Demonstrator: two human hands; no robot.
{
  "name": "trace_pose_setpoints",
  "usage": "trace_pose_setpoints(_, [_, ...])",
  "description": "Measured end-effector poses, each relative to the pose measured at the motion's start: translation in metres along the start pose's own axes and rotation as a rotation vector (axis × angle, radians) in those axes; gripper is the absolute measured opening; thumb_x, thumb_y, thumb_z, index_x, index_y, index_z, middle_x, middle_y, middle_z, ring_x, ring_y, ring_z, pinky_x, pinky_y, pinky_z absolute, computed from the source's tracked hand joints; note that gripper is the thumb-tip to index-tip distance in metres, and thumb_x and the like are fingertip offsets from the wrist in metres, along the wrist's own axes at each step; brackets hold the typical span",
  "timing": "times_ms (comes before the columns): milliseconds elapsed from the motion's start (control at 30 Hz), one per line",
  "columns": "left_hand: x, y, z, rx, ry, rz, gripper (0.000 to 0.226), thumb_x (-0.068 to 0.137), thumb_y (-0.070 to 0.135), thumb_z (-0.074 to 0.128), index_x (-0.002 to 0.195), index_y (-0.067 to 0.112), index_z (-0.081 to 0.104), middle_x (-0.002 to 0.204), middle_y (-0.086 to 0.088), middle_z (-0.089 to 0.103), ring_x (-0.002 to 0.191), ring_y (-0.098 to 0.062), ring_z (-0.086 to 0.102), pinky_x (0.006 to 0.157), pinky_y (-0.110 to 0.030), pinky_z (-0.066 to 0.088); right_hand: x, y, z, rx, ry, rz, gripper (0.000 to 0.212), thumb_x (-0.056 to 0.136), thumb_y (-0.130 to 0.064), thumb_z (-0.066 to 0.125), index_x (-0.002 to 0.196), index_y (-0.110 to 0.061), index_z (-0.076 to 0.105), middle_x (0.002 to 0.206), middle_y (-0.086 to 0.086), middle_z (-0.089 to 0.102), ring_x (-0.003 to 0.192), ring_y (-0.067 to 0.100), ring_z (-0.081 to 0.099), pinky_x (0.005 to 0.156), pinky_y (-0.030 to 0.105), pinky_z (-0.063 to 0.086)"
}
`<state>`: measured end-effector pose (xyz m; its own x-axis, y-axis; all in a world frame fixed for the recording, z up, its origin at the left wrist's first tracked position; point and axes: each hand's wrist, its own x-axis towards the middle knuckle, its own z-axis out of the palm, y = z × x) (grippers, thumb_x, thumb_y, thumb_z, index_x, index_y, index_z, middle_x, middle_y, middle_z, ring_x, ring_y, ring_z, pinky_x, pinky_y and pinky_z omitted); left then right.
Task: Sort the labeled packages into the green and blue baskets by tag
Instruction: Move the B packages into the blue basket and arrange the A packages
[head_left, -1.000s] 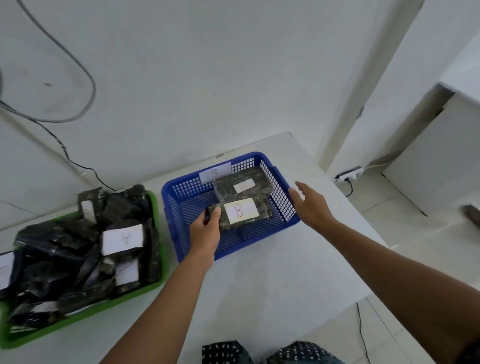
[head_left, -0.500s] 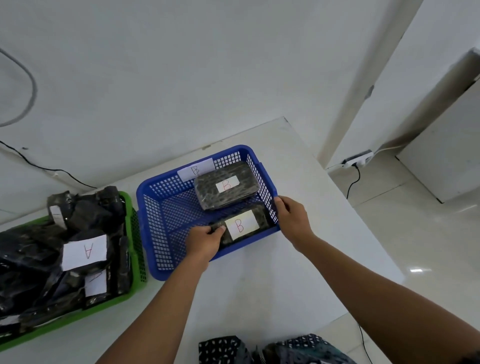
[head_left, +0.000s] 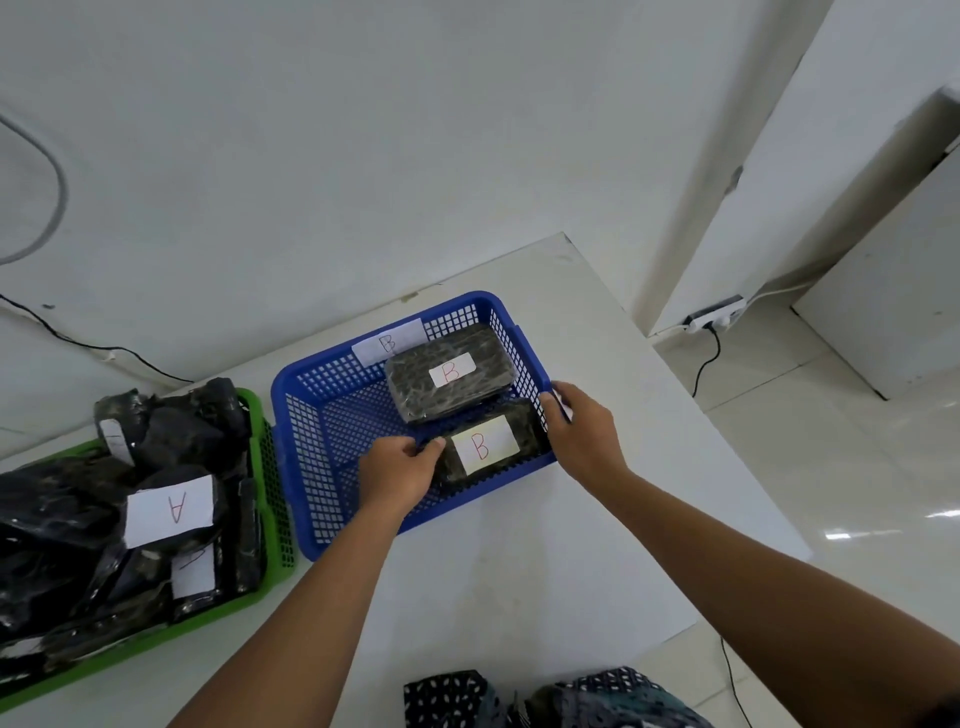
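Observation:
A blue basket (head_left: 311, 415) tagged B stands on the white table. Inside it lie two dark wrapped packages with white B tags: one at the back (head_left: 449, 371), one at the front right (head_left: 485, 447). My left hand (head_left: 397, 475) reaches over the front wall and grips the left end of the front package. My right hand (head_left: 584, 431) holds the basket's right rim beside that package. To the left, a green basket (head_left: 270, 467) is piled with several dark packages, the top one tagged A (head_left: 169, 512).
The white table (head_left: 545, 561) ends at its right edge near my right arm, with tiled floor beyond. A power strip (head_left: 714, 317) and cable lie on the floor by the wall. Patterned trousers show at the bottom edge.
The front B package has come down from above the basket onto its floor. My right hand moved in from the air to the basket's right rim. The view shifted right.

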<state>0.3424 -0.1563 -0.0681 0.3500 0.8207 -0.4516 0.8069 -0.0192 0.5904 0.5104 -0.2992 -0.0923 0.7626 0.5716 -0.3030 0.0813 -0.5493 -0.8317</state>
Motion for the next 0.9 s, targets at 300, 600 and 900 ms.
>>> trace_pose_setpoints(300, [-0.005, -0.054, -0.120, 0.353, 0.509, 0.518, 0.045, 0.093, 0.035, 0.063, 0.128, 0.008, 0.065, 0.131, -0.010, 0.062, 0.122, -0.030, 0.056, 0.101, -0.045, 0.047, -0.007, -0.081, 0.052, -0.506, 0.049, -0.661, 0.050, 0.103, -0.040, 0.046, 0.148, -0.018, 0.044, 0.157, 0.005, 0.040, 0.147, 0.024, 0.032, 0.121, 0.044, 0.028])
trace_pose_setpoints(600, [-0.047, -0.178, -0.223, 0.455, 0.649, 0.355, 0.047, 0.094, 0.036, 0.059, 0.132, 0.010, 0.062, 0.140, -0.008, 0.056, 0.133, -0.027, 0.048, 0.106, -0.051, 0.043, -0.065, -0.162, 0.191, -0.474, -0.173, -0.926, 0.053, 0.102, -0.043, 0.044, 0.145, -0.013, 0.050, 0.151, 0.010, 0.048, 0.142, 0.028, 0.040, 0.115, 0.047, 0.036])
trace_pose_setpoints(900, [-0.049, -0.219, -0.244, 0.229, 0.511, 0.335, 0.049, 0.096, 0.040, 0.060, 0.140, 0.018, 0.056, 0.143, 0.002, 0.052, 0.136, -0.015, 0.042, 0.108, -0.038, 0.043, -0.111, -0.184, 0.268, -0.448, -0.433, -0.665, 0.062, 0.101, -0.043, 0.049, 0.156, -0.019, 0.031, 0.161, 0.001, 0.031, 0.148, 0.021, 0.029, 0.117, 0.041, 0.030])
